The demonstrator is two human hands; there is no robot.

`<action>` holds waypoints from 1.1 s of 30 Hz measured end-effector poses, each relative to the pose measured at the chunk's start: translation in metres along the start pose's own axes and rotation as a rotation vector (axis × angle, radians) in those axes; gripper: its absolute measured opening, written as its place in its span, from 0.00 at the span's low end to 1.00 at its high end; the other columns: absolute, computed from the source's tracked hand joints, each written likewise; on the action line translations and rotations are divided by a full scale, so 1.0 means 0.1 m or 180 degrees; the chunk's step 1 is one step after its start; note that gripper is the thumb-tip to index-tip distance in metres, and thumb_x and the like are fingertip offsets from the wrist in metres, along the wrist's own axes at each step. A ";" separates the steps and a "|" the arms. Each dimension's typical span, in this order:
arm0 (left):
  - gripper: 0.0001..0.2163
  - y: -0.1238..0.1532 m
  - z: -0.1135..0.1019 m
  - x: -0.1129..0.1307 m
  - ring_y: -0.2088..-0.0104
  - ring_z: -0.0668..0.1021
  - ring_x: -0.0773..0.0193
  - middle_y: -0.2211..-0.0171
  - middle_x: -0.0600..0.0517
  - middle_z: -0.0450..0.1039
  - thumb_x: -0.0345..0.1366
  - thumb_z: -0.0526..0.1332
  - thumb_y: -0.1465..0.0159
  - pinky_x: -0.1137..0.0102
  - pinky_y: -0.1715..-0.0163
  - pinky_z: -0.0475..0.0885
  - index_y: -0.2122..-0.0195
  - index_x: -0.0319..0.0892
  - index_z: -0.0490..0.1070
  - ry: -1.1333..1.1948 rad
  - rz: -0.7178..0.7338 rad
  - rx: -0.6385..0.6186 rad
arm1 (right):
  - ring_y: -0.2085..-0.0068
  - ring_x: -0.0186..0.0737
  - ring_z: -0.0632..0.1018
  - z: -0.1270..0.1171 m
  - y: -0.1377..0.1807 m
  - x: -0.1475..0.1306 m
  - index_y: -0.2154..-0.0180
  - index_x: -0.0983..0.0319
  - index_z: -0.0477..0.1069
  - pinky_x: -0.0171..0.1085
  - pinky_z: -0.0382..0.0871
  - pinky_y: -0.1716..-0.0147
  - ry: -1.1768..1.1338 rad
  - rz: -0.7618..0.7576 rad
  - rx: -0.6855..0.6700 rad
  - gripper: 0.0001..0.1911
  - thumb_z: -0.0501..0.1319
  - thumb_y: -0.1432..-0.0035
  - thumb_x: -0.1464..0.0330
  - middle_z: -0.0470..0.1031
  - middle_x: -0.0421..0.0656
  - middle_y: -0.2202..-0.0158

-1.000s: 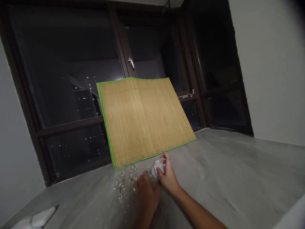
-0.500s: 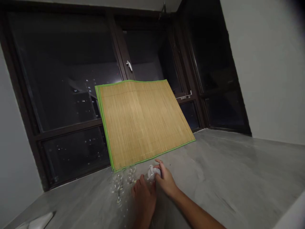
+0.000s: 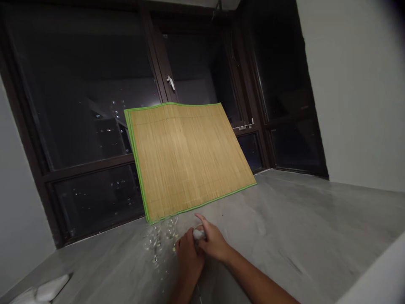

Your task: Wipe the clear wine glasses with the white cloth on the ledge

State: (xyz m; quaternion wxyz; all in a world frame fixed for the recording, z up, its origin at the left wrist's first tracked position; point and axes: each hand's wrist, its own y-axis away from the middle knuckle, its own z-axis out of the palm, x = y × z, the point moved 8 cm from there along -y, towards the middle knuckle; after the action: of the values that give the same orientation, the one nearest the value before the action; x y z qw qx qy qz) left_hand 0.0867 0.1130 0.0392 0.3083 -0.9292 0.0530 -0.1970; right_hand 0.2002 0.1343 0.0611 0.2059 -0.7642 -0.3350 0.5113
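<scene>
My left hand is closed around what looks like a clear glass, mostly hidden by the fingers. In my right hand is a bunched white cloth, pressed at the mouth of that glass; whether it is cloth or paper I cannot tell. The right index finger sticks out from the others. Left of my hands stand several clear stemmed glasses close together on the grey surface.
A bamboo mat with green edging leans against the dark-framed window behind the glasses. At the lower left lies a white object, partly cut off. A pale wall rises on the right.
Both hands have shifted slightly left, partly with the camera's tilt. The white cloth now sits lower and shows less between my fingers.
</scene>
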 end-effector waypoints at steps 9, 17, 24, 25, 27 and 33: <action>0.21 -0.01 -0.03 0.01 0.46 0.75 0.51 0.48 0.41 0.76 0.34 0.54 0.40 0.55 0.43 0.63 0.46 0.39 0.69 0.0072 -0.0020 0.0204 | 0.59 0.38 0.80 -0.19 0.02 -0.08 0.36 0.57 0.54 0.38 0.72 0.55 -0.0260 0.0046 0.0329 0.40 0.53 0.51 0.78 0.81 0.39 0.59; 0.20 -0.03 -0.07 -0.04 0.47 0.76 0.50 0.49 0.41 0.77 0.40 0.53 0.38 0.56 0.45 0.64 0.47 0.40 0.70 0.0207 -0.0143 0.0320 | 0.54 0.41 0.79 -0.20 0.04 -0.14 0.36 0.57 0.54 0.41 0.72 0.51 0.0218 -0.0049 0.0487 0.37 0.55 0.47 0.76 0.80 0.42 0.56; 0.21 -0.05 -0.12 -0.06 0.49 0.77 0.50 0.52 0.40 0.77 0.47 0.51 0.34 0.58 0.47 0.65 0.48 0.38 0.70 0.0220 -0.0179 0.0368 | 0.42 0.47 0.71 -0.32 0.03 -0.04 0.35 0.62 0.51 0.47 0.63 0.40 0.0350 0.0053 0.1069 0.35 0.58 0.43 0.69 0.70 0.52 0.43; 0.22 -0.05 -0.12 -0.07 0.48 0.77 0.49 0.51 0.39 0.77 0.48 0.52 0.34 0.58 0.47 0.65 0.47 0.38 0.70 0.0203 -0.0182 0.0369 | 0.42 0.48 0.71 -0.32 0.01 0.01 0.34 0.63 0.50 0.48 0.63 0.40 0.0306 0.0159 0.1028 0.36 0.59 0.42 0.68 0.69 0.52 0.42; 0.23 -0.04 -0.10 -0.08 0.48 0.76 0.48 0.50 0.38 0.77 0.48 0.54 0.35 0.57 0.47 0.64 0.46 0.36 0.69 0.0150 -0.0177 0.0366 | 0.47 0.47 0.75 -0.26 -0.01 0.08 0.34 0.64 0.48 0.47 0.67 0.44 0.0176 0.0344 0.0727 0.35 0.56 0.39 0.66 0.73 0.51 0.46; 0.24 -0.02 -0.07 -0.10 0.48 0.76 0.47 0.50 0.37 0.76 0.47 0.55 0.35 0.55 0.46 0.64 0.45 0.35 0.68 -0.0164 -0.0169 0.0425 | 0.54 0.44 0.77 -0.21 0.00 0.10 0.35 0.62 0.52 0.42 0.69 0.52 0.0138 0.0501 0.0687 0.33 0.54 0.40 0.69 0.75 0.47 0.53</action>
State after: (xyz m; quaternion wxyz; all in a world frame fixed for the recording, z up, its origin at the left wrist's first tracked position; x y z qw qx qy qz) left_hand 0.0747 0.1129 0.0425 0.3655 -0.9124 0.0071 -0.1842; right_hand 0.2225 0.1423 0.0626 0.2534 -0.7723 -0.2126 0.5423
